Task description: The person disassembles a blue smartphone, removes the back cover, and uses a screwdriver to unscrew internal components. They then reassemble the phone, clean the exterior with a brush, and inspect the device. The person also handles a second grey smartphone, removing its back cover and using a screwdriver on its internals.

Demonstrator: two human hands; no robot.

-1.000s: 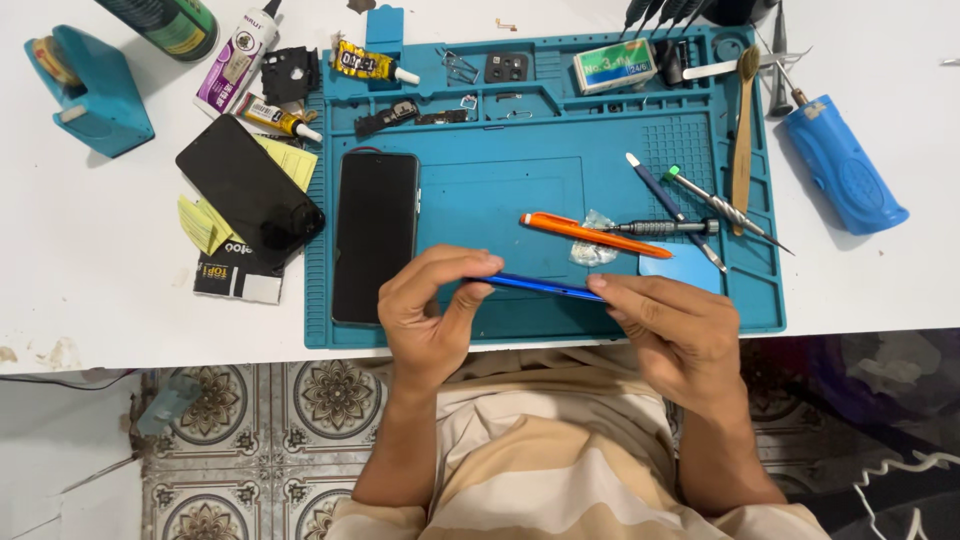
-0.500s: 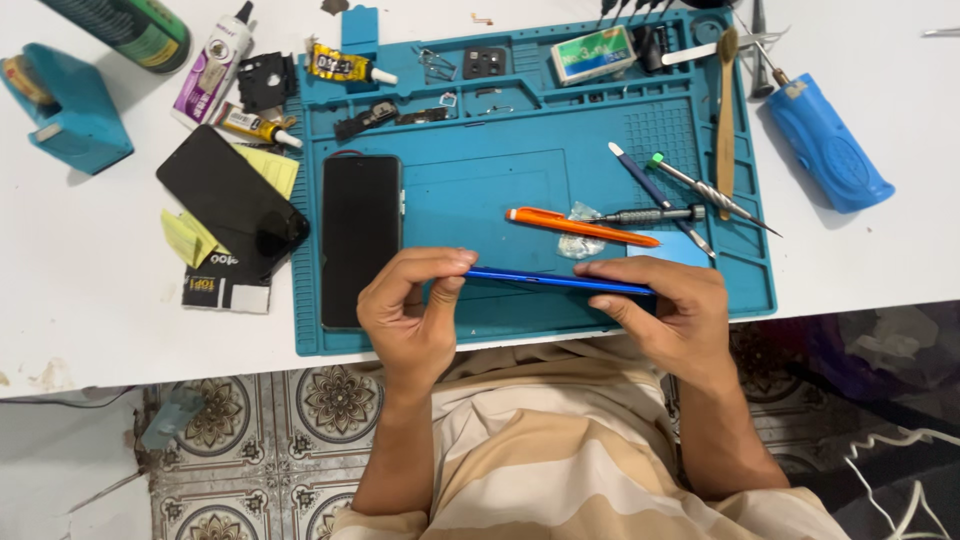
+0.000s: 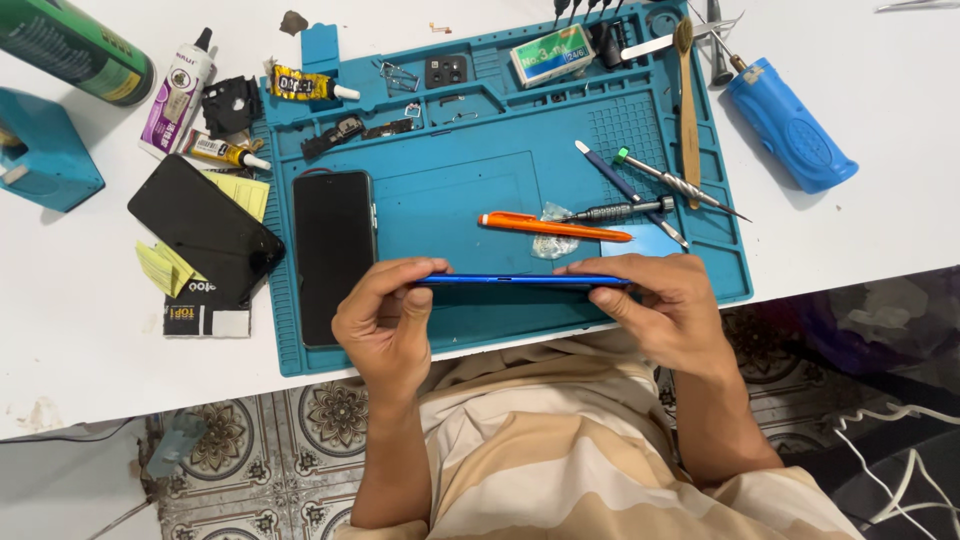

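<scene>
Both hands hold one thing: left hand (image 3: 385,320) and right hand (image 3: 665,305) each pinch an end of a thin blue phone (image 3: 520,282), seen edge-on, level, just above the near part of the teal work mat (image 3: 470,190). Left fingers curl over the top edge w/ thumb under; right fingers lie along the top edge, thumb below. Both closed on it, neither hand spread wide. Cannot tell which face of the phone points up.

Step in hand, as I judge it: checking or pressing along the phone's side seam, edge turned toward the eyes. The next move calls for an even grip at both ends and light pressure, as the body is thin and may flex; the orange pen-like tool (image 3: 555,227) lies just beyond the phone, near the right hand, w/ a clear plastic scrap (image 3: 552,243) beside it.

Around: a second black phone (image 3: 333,255) lies flat on the mat's left side, close to the left hand. A black screen panel (image 3: 205,230) sits off the mat over yellow notes (image 3: 240,192). Screwdrivers (image 3: 640,195) rest right of centre; blue electric tool (image 3: 790,125) on the white table (image 3: 880,230).

Vs 0.5 s ago: phone was tilted, right end lower; now it's level & hands sit a bit further apart along it. Grip otherwise unchanged. Things on the mat keep their places.
</scene>
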